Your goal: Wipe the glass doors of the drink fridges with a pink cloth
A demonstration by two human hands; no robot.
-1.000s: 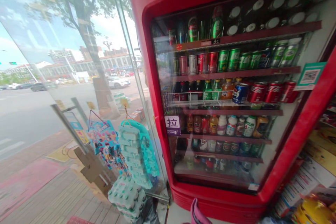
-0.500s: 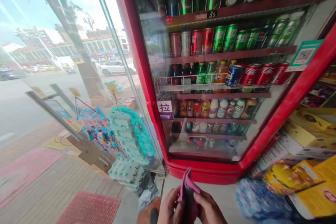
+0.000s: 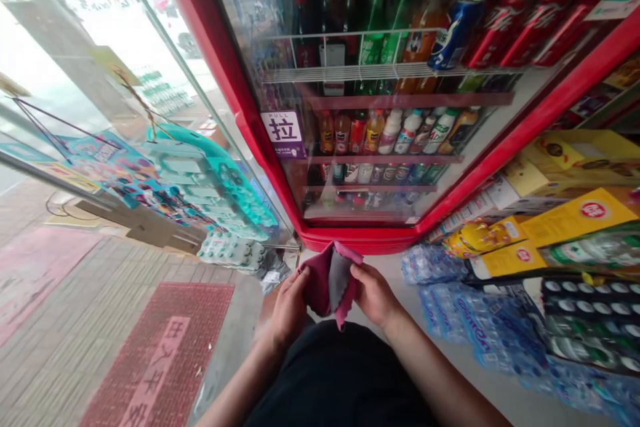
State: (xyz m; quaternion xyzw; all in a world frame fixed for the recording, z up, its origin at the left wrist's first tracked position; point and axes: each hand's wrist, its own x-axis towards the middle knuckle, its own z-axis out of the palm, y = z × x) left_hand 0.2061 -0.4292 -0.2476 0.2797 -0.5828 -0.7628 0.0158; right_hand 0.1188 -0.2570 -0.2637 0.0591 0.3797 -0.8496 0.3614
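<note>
Between my hands, in front of my body, is a pink and grey cloth, folded and partly spread. My left hand pinches its left edge with the thumb on top. On the opposite side, my right hand grips the cloth's right edge between thumb and fingers. Just beyond the cloth stands a red-framed drinks fridge with its glass door shut. Cans and bottles fill its shelves, and a purple and white pull sign is stuck on the door's left side.
Wrapped packs of water bottles and yellow boxes crowd the floor at right. Left of the fridge is a glass pane with turquoise bottle packs behind it. A red doormat lies at lower left.
My view has tilted down, showing my forearms and more of the floor. My hands have moved apart, and the cloth between them has opened out wider.
</note>
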